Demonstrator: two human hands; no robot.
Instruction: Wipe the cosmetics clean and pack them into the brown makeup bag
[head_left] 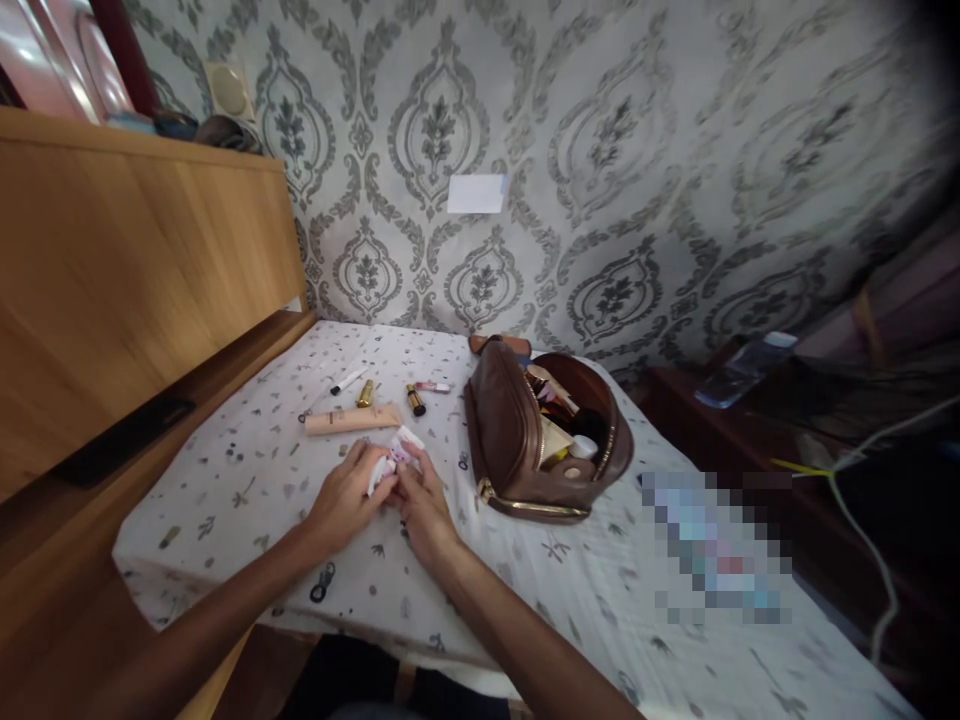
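Observation:
Both hands meet around a small white and pink item (405,443) near the middle of the cloth-covered table (277,500). My left hand (349,500) has its fingers closed on the item's left side, and my right hand (426,503) pinches it from the right. Fingers cover much of it. Just behind the hands lies a peach tube (349,420). Further back are a gold cap (365,393), a dark and gold lipstick (415,401), a small pink tube (433,387) and a white and black stick (349,381).
An unzipped brown bag (506,430) holding cosmetics stands right of the hands. A blurred patch (716,550) lies at the right. Wooden furniture (142,270) borders the left, and a patterned wall (525,110) rises behind. A clear bottle (742,370) lies far right.

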